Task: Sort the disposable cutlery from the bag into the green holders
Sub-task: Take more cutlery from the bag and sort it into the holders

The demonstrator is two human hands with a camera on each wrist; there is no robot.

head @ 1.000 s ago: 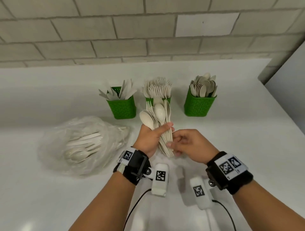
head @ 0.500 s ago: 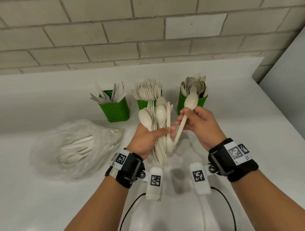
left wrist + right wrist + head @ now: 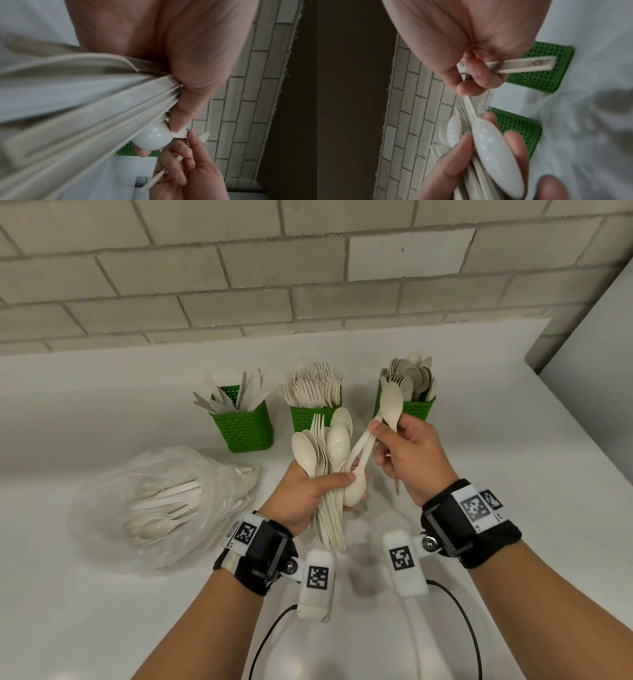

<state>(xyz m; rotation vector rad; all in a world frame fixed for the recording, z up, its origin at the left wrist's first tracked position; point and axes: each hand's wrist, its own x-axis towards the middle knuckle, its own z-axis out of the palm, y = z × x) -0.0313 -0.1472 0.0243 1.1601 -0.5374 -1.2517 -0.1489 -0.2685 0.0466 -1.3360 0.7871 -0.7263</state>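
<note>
Counter (image 3: 479,508): white, bears all items. Bag (image 3: 154,508): clear plastic, lying left of the hands, cutlery left inside, so sorting looks unfinished. Holders: knives (image 3: 245,431), forks (image 3: 305,416), spoons (image 3: 416,409), in a row at the back, one type each. Left hand (image 3: 305,494): fingers wrapped round a mixed bundle (image 3: 325,467), fanned, likely to show each type. Right hand (image 3: 407,460): pinches an inverted spoon (image 3: 354,491) by its handle while an upright spoon (image 3: 391,405) stays tucked in its fingers, probably gathering spoons for one drop.

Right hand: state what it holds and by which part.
Right hand holds one spoon by its handle, bowl up, and pinches the handle of an upside-down spoon.
</note>
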